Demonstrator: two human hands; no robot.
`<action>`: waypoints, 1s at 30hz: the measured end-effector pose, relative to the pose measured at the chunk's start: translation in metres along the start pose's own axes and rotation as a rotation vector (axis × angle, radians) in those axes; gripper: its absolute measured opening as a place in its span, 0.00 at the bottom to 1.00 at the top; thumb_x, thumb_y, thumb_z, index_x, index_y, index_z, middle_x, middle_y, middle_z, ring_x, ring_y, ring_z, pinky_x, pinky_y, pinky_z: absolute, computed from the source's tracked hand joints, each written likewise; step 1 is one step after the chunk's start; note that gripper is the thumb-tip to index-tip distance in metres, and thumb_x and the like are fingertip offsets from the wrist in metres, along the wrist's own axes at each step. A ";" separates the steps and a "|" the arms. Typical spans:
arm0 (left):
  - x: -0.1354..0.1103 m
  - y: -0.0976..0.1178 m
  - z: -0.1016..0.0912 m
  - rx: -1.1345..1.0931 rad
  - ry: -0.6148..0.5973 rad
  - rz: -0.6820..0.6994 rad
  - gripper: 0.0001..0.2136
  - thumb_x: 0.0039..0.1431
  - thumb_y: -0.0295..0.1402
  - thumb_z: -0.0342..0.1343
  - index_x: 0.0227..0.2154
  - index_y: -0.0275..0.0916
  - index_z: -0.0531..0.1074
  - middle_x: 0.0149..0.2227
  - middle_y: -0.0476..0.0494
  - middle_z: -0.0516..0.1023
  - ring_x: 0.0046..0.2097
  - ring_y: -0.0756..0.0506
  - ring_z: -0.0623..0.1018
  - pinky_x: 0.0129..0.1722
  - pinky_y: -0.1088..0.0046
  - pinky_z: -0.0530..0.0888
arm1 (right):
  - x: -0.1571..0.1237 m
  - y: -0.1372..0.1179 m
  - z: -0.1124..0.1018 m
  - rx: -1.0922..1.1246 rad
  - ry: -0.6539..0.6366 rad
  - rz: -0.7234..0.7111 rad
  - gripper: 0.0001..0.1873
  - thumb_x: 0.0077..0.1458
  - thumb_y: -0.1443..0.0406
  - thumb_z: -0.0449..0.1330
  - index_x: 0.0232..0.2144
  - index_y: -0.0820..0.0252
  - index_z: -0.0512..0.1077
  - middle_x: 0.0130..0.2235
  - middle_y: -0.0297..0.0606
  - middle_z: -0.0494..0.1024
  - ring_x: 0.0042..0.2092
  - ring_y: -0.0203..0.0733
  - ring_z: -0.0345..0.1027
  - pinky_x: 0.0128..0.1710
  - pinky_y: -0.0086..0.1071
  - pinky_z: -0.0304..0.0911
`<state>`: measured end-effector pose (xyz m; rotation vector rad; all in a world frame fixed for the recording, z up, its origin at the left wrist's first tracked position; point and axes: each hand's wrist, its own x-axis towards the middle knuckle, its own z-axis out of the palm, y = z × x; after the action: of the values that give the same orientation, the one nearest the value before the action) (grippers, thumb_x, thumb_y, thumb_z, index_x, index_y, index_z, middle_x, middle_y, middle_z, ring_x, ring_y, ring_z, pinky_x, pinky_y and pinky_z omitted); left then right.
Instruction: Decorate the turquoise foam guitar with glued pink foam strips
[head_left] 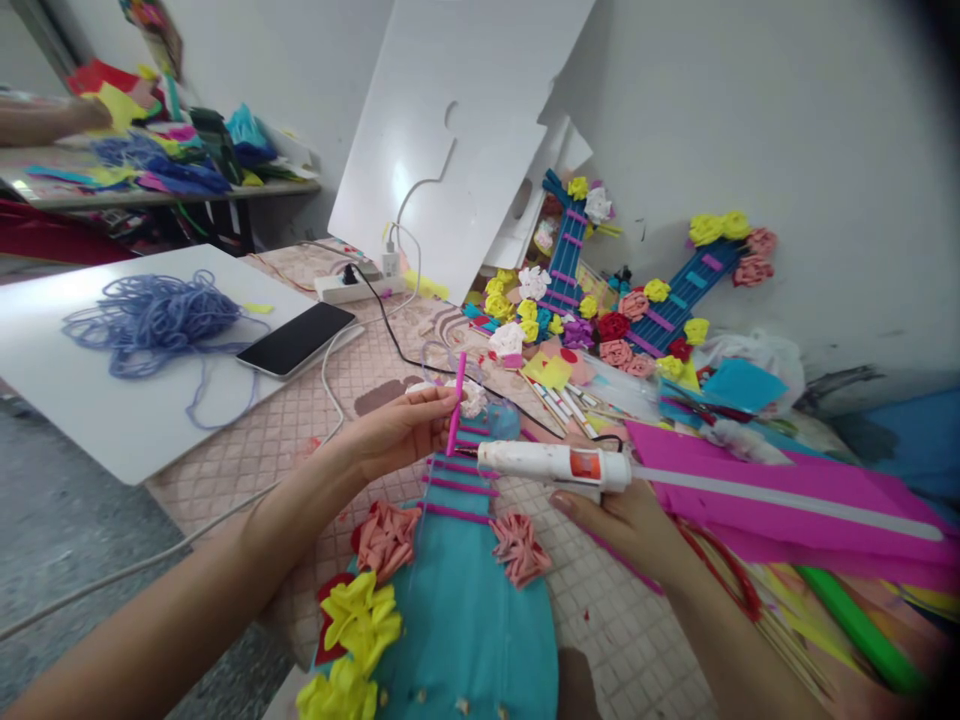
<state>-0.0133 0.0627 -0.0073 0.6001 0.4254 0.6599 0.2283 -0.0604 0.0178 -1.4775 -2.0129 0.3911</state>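
My left hand (412,432) pinches a short magenta stick (457,405) upright between thumb and fingers. In my right hand (611,520) is a white hot glue gun (555,466), its dark nozzle pointing left at the stick's lower end; whether they touch I cannot tell. A long glue stick (787,500) sticks out of its back. Below both hands lies a turquoise guitar-shaped craft piece (480,610) with several magenta bars across its neck. Pink fabric flowers (523,550) and yellow flowers (361,622) decorate its body.
A white board at left carries tangled blue yarn (154,318) and a black phone (296,340). A power strip (352,288) and cables cross the table. Finished blue guitar crafts (679,295) lean against the wall. Magenta sheets (750,490) lie right. Another person's arm (52,122) reaches over the far table.
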 end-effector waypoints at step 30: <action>-0.004 -0.002 0.003 0.051 0.053 -0.042 0.02 0.55 0.22 0.59 0.30 0.32 0.73 0.28 0.46 0.78 0.29 0.51 0.78 0.31 0.79 0.75 | 0.017 -0.001 0.001 0.018 0.001 0.029 0.17 0.58 0.54 0.55 0.40 0.58 0.73 0.38 0.40 0.79 0.42 0.51 0.72 0.44 0.40 0.66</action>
<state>-0.0136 0.0573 -0.0057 0.6210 0.5042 0.6277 0.2234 -0.0451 0.0223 -1.4968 -1.9844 0.4187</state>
